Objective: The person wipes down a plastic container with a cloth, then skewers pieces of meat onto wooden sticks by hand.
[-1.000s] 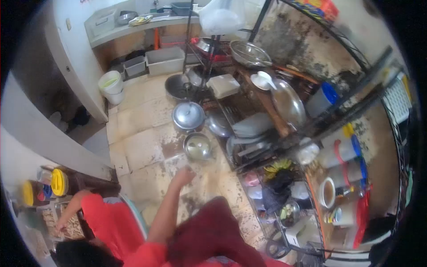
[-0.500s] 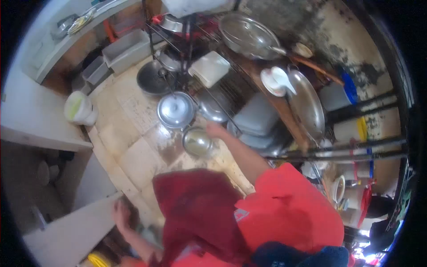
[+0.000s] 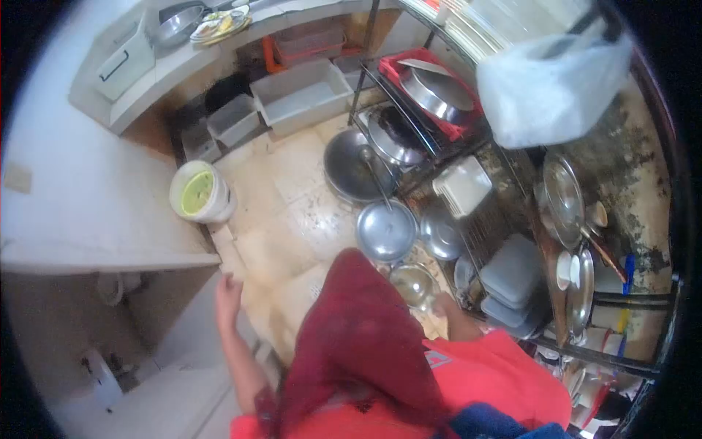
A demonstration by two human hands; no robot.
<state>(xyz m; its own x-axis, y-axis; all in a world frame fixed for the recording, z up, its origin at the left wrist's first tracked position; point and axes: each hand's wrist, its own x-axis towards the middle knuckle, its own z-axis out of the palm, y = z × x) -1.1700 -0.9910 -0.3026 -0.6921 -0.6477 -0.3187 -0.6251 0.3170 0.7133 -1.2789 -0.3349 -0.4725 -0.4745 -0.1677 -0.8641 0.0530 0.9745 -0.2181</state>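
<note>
My left hand point(image 3: 229, 290) hangs at the left over the floor, near the doorway edge, fingers loosely bent and apart with nothing in them. At the right, my right hand point(image 3: 444, 305) is low beside a metal pot point(image 3: 412, 284); it is blurred, and I cannot tell whether it touches the rim or how its fingers are. Behind that pot stands a lidded silver pot point(image 3: 387, 230), with another round metal lid or pan point(image 3: 442, 233) to its right. A dark wok point(image 3: 356, 167) with a ladle sits farther back.
A white bucket point(image 3: 202, 193) with yellow-green contents stands left. Grey bins point(image 3: 303, 99) line the floor under the counter point(image 3: 170, 77). On the right, a black metal rack point(image 3: 409, 99) holds a red basket, containers and pans; a white plastic bag point(image 3: 548, 95) hangs there.
The view has turned and moved forward over the floor. The other person in red at the left is out of view. My right hand, above the pot's rim half a second ago, is now lower right of it.
</note>
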